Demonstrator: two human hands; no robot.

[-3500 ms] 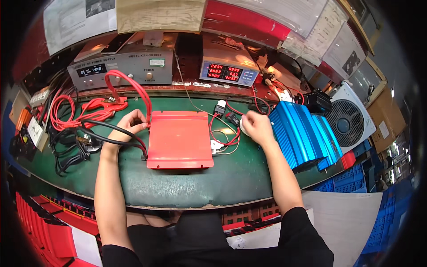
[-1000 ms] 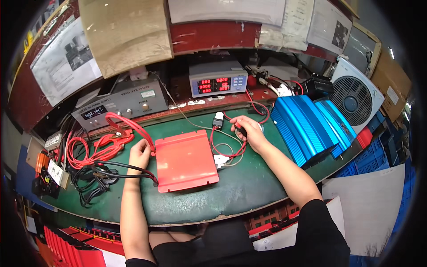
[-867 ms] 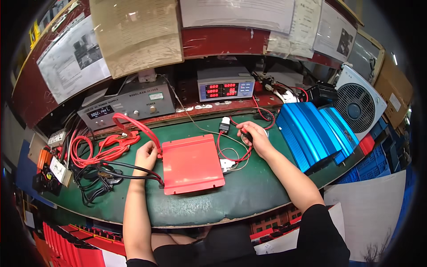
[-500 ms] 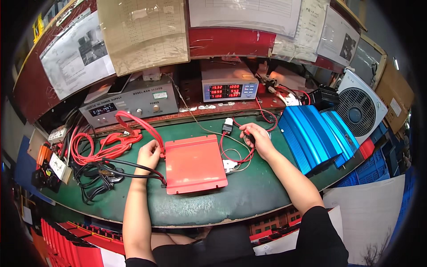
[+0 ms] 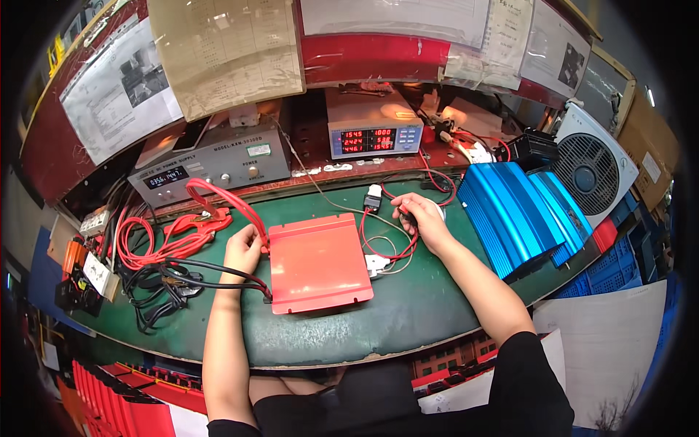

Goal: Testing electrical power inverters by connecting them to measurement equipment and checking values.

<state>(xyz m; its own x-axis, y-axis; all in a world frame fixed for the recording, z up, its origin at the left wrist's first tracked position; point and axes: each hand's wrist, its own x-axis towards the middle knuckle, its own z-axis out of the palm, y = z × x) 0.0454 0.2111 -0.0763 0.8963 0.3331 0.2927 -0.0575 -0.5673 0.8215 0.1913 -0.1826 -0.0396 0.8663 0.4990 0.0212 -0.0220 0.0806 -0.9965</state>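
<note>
A flat red metal box (image 5: 320, 266) lies on the green bench in front of me. At its left edge, beside the thick red cable (image 5: 229, 200), my left hand (image 5: 244, 251) is closed; what its fingertips grip is hidden. Black cables (image 5: 218, 284) also enter that side. My right hand (image 5: 424, 224), to the right of the box, has its fingers curled round a small dark piece with red on it, which I cannot make out fully. Thin wires run near it to a white plug (image 5: 376, 264) at the box's right side. A small black-and-white connector (image 5: 373, 197) lies behind.
A grey power supply (image 5: 211, 160) and a meter with red digits (image 5: 373, 138) stand at the back. Blue finned cases (image 5: 510, 218) and a fan (image 5: 590, 171) occupy the right. Red clamps (image 5: 200, 224) and coiled cables lie left. The bench's front edge (image 5: 313, 366) curves near me.
The digits on the meter and the power supply have changed. The view has shifted slightly. My right hand has turned a little round the small piece; my left hand stays by the box.
</note>
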